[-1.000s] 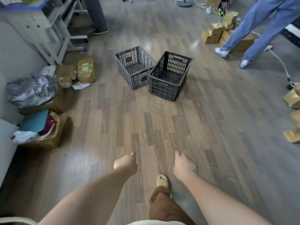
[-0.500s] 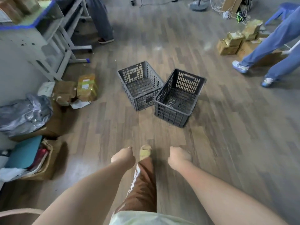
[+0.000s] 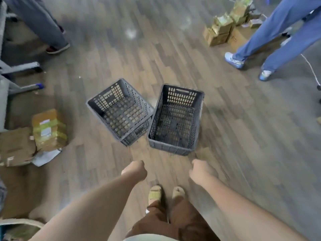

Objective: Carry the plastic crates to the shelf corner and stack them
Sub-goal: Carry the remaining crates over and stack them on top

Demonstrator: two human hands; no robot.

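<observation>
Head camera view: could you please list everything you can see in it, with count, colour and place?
plastic crates: two, dark grey, empty, mid-floor, the left crate touching the right crate at a corner
floor: one, grey-brown wood planks, everywhere
taped parcel: one, yellow-green, left floor
flattened cardboard: brown, far left, beside the parcel
small boxes: a pile, tan, upper right; count unclear
cable: one, white, right edge
metal frame legs: grey, upper left
bystander in grey trousers: one, upper left
bystander in blue trousers: one, upper right
sandals: two, pale yellow, bottom centre
left hand: fingers curled, empty
right hand: fingers curled, empty
</observation>
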